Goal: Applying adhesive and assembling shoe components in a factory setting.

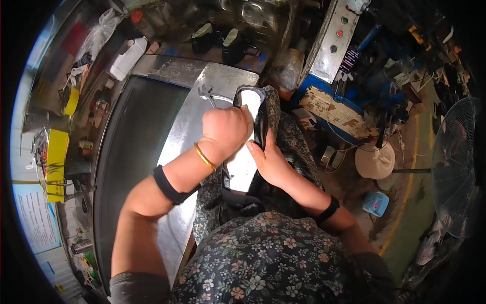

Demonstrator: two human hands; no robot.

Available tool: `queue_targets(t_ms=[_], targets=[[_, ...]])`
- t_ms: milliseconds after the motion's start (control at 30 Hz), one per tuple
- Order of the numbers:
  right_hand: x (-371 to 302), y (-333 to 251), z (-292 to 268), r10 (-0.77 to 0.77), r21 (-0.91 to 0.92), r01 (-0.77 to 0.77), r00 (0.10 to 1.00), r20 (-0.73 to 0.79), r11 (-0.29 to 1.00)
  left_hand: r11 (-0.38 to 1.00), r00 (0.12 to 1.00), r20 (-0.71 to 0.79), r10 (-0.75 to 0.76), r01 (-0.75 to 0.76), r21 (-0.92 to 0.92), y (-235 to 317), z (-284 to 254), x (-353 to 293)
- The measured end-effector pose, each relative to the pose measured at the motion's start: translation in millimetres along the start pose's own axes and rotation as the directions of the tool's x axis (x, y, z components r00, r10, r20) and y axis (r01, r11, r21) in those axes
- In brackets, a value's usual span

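- The left hand is closed in a fist around the upper part of a white shoe sole, which has a black upper wrapped along its edge; the knuckles face the camera and a thin gold bangle sits at the wrist.
- The right hand cups the same piece from below and from the right, with its fingers pressed together against the black material just beside the left hand's thumb.
- The sole lies between the two hands, tilted lengthwise over the person's lap, its far end pointing away from the hands and its near end lying on the floral dress.
- Just beyond the left hand's knuckles, a metal tool with a hooked tip rests on a sheet-metal bench top.
- Left of the left forearm runs a dark conveyor belt.
- Well to the right of the right hand, a pale hat lies on the floor, and farther right stands a floor fan.
- Far beyond both hands rises a grey control box with coloured buttons.
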State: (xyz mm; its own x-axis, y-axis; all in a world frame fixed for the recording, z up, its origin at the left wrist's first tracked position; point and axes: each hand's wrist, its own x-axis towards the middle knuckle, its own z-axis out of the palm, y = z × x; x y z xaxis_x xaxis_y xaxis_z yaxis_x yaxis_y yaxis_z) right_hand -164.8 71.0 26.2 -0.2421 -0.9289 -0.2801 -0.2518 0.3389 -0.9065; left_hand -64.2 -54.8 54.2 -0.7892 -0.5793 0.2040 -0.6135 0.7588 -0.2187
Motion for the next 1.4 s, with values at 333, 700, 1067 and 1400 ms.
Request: queue_targets(t_ms=[333, 700, 1067, 1400], targets=[[-13.8, 30.8, 17.2, -0.134, 0.031, 0.142, 0.976, -0.169, 0.989, 0.536, 0.917, 0.266, -0.297, 0.391, -0.748, 39.0, -3.3, -91.9], [-14.8, 35.5, 5.7, -0.231, 0.147, 0.239, 0.971, -0.068, 0.96, -0.201, 0.871, 0.328, -0.366, 0.27, -0.942, 8.7, 54.9, -39.1], [46.3, 28.6, -46.5, -0.19, 0.177, 0.207, 0.976, -0.106, 0.962, -0.617, 0.899, 0.435, -0.053, 0.313, -0.722, -0.7, 40.7, 16.3], [93.3, -4.5, -47.2, -0.352, 0.594, 0.211, 0.927, 0.131, 0.777, -0.361, 0.963, 0.213, -0.164, 0.142, -0.922, 1.7, 41.1, 14.4]])
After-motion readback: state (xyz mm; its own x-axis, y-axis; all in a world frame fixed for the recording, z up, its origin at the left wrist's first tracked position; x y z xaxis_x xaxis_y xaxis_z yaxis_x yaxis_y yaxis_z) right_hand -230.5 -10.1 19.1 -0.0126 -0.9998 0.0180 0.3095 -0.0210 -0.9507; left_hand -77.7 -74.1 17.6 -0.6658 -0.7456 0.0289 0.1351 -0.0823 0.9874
